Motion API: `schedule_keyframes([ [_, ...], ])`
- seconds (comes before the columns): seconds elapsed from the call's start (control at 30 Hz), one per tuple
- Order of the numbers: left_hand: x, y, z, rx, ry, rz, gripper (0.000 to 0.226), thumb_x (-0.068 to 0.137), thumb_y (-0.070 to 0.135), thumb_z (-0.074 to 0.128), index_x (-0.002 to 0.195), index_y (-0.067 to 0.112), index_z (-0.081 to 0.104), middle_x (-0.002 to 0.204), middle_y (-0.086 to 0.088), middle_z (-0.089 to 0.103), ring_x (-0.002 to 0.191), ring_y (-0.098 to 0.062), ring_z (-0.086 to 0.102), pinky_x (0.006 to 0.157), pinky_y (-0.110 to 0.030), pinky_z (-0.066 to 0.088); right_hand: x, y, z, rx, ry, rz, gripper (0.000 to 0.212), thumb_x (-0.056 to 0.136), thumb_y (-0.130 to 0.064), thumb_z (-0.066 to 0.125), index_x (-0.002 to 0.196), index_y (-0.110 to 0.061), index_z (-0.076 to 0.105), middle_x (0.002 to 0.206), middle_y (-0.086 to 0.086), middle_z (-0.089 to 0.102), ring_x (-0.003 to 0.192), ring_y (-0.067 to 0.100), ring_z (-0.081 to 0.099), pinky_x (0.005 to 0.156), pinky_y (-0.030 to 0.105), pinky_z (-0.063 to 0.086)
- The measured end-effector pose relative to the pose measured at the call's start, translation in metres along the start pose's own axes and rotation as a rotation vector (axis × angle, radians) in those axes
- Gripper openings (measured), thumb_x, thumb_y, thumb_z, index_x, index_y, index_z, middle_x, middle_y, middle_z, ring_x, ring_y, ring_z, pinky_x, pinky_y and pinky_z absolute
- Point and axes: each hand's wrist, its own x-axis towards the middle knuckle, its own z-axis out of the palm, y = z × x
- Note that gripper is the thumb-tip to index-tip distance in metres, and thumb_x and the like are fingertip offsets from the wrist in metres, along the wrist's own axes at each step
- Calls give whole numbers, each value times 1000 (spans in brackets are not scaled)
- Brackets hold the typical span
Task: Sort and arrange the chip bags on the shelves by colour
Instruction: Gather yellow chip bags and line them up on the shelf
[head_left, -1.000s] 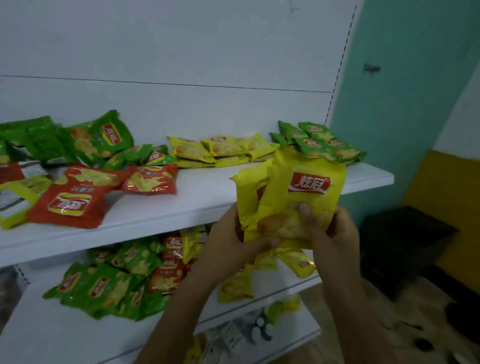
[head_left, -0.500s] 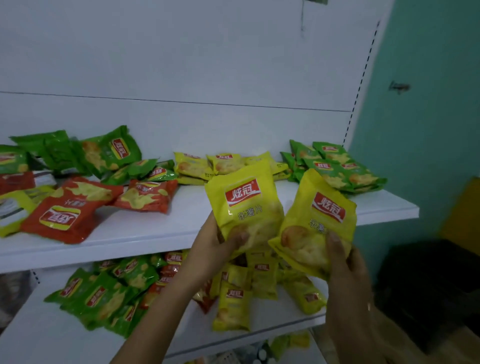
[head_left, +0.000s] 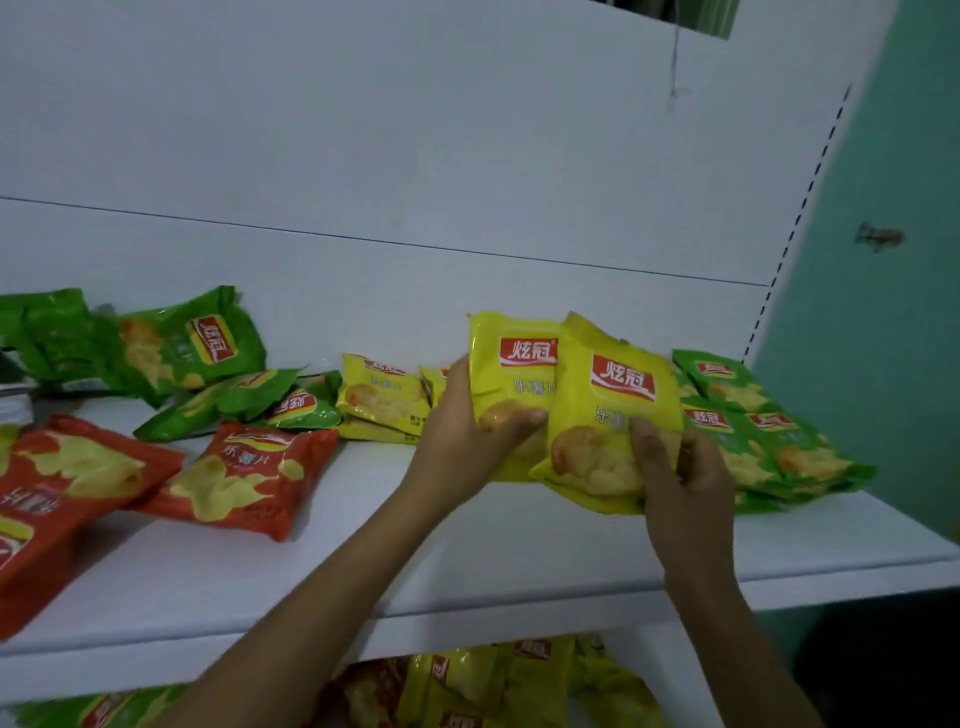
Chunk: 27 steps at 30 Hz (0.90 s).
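Observation:
My left hand (head_left: 467, 441) grips a yellow chip bag (head_left: 511, 374) by its lower part. My right hand (head_left: 680, 478) grips a second yellow chip bag (head_left: 608, 410) that overlaps the first. Both bags are held upright over the back of the upper white shelf (head_left: 467, 551). Just left of them lies a small pile of yellow bags (head_left: 382, 397). A pile of green bags (head_left: 769, 441) lies to the right, partly hidden by my right hand. Red bags (head_left: 244, 478) and more green bags (head_left: 182, 348) lie at the left.
The white back panel (head_left: 415, 156) rises behind the shelf, with a teal wall (head_left: 883, 312) to the right. On the lower shelf, yellow bags (head_left: 519, 680) and green bags (head_left: 104, 706) show below the upper shelf's front edge.
Both hands have lifted the two yellow bags from in front of the lower shelf up onto the upper shelf, beside the yellow pile. The view has moved closer and higher.

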Motion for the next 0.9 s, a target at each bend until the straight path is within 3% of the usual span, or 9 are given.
schedule_keyframes([
  [0.1, 31, -11, -8, 58, 61, 2, 110, 66, 51, 80, 150, 25, 14, 128, 10, 56, 115, -8, 55, 92, -23, 46, 36, 11, 17, -12, 39, 3, 37, 78, -59, 63, 76, -23, 54, 74, -1, 58, 71, 18, 57, 64, 43, 51],
  [0.2, 57, -21, -20, 142, 114, -9, 100, 80, 39, 76, 153, 26, 10, 114, 12, 61, 107, -12, 61, 90, -29, 50, 77, 10, 34, 50, 100, 26, 25, 88, -41, 66, 78, -27, 47, 72, -11, 44, 66, 6, 47, 63, 30, 44],
  [0.3, 77, -31, -25, 236, 119, -31, 94, 85, 36, 71, 154, 28, 7, 108, 14, 61, 103, -14, 61, 89, -31, 48, 113, 11, 52, 99, 99, 4, 25, 90, -36, 64, 97, -18, 50, 79, -10, 54, 69, -1, 55, 63, 24, 47],
  [0.4, 89, -42, -23, 313, 129, -59, 96, 87, 39, 68, 155, 26, 0, 113, 9, 58, 100, -12, 55, 80, -22, 39, 137, 22, 71, 136, 84, 6, 23, 94, -33, 59, 102, -16, 48, 85, -9, 61, 74, 4, 59, 67, 25, 49],
  [0.53, 103, -52, -16, 404, 91, -139, 96, 90, 41, 64, 155, 19, -2, 132, 0, 54, 111, -15, 50, 82, -22, 35, 160, 38, 89, 150, 77, 140, 25, 95, -22, 53, 116, -11, 44, 88, -5, 57, 70, 4, 52, 61, 23, 44],
  [0.67, 111, -64, -9, 646, 101, -138, 84, 93, 44, 56, 154, 14, 6, 144, -11, 43, 127, -28, 47, 94, -38, 41, 167, 56, 96, 98, 53, 148, 35, 89, -15, 59, 120, -11, 42, 89, 4, 59, 64, 7, 53, 48, 13, 41],
  [0.77, 106, -76, -7, 874, 171, -45, 67, 94, 47, 50, 150, 20, 24, 148, -7, 35, 125, -31, 47, 89, -45, 45, 162, 75, 101, 39, 52, 108, 43, 86, -21, 66, 123, -15, 46, 94, 6, 63, 73, 12, 60, 63, 23, 49],
  [0.83, 104, -85, -8, 996, 227, 117, 55, 94, 42, 47, 143, 19, 41, 150, -6, 37, 126, -31, 45, 92, -46, 43, 162, 84, 103, 22, 58, 88, 34, 86, -25, 67, 115, -19, 51, 96, 7, 65, 82, 20, 63, 71, 35, 52],
  [0.9, 106, -95, -12, 1090, 213, 326, 44, 92, 33, 44, 133, 19, 53, 147, -4, 46, 126, -27, 46, 95, -44, 40, 162, 90, 103, -22, 58, 39, 23, 87, -27, 66, 106, -20, 54, 93, 1, 63, 84, 19, 61, 74, 38, 51],
])
